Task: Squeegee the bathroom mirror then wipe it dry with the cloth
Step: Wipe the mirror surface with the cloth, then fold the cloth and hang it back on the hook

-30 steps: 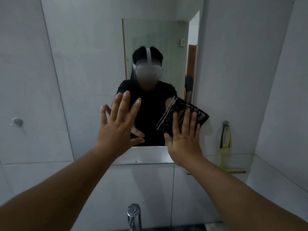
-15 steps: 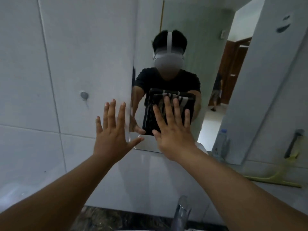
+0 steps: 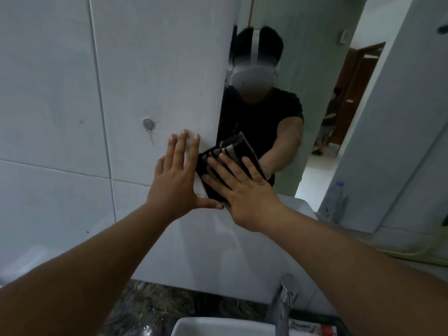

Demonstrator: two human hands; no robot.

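Observation:
The mirror (image 3: 315, 69) hangs on the white tiled wall, its left edge near the middle of the view. My right hand (image 3: 244, 192) presses a dark striped cloth (image 3: 229, 149) flat against the mirror's lower left corner, fingers spread over it. My left hand (image 3: 177, 180) lies flat on the wall tile just left of the mirror, fingers apart, its thumb touching the cloth's lower edge. A yellow-green squeegee (image 3: 412, 253) rests on the ledge at the far right, mostly cut off by the frame.
A chrome tap (image 3: 283, 301) and a white basin (image 3: 218, 327) sit below my arms on a dark stone counter (image 3: 157, 306). A clear plastic bottle (image 3: 335, 202) shows by the mirror's lower right. A small metal stud (image 3: 148, 123) sticks out of the tile.
My right hand slid the cloth leftward across the mirror to its lower left corner. My left hand moved off the glass onto the wall tile. My view swung left.

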